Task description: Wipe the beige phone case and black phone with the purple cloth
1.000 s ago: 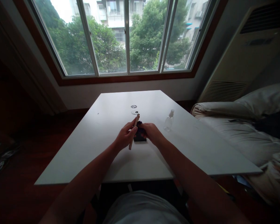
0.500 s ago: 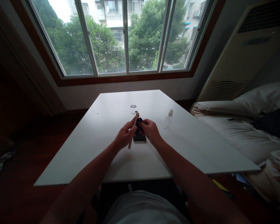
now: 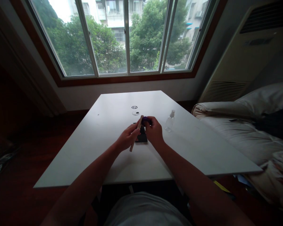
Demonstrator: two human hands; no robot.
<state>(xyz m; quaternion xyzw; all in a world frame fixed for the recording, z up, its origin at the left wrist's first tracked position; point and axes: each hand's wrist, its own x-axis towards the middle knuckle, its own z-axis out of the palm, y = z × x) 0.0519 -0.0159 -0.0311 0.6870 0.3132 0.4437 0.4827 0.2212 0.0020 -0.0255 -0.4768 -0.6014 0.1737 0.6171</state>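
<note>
My left hand (image 3: 128, 136) is closed round a slim beige bar-like thing (image 3: 132, 146), seen edge-on and tilted, its top leaning right. I cannot tell its exact kind. In the fingers of my right hand (image 3: 154, 130) is a bunched dark purple cloth (image 3: 146, 119), pressed near the upper end of the beige thing. Below both hands a black phone (image 3: 141, 138) lies flat on the white table (image 3: 103, 125), partly covered by my fingers.
A clear spray bottle (image 3: 169, 124) stands right of my right hand. Beyond the hands, two round marks or discs (image 3: 134, 107) show on the tabletop. A padded couch (image 3: 238, 125) runs along the right, and a window (image 3: 127, 37) is ahead.
My right hand has turned and shifted slightly right and up with the cloth, now at the beige thing's upper end. That thing has tilted a little more to the right.
</note>
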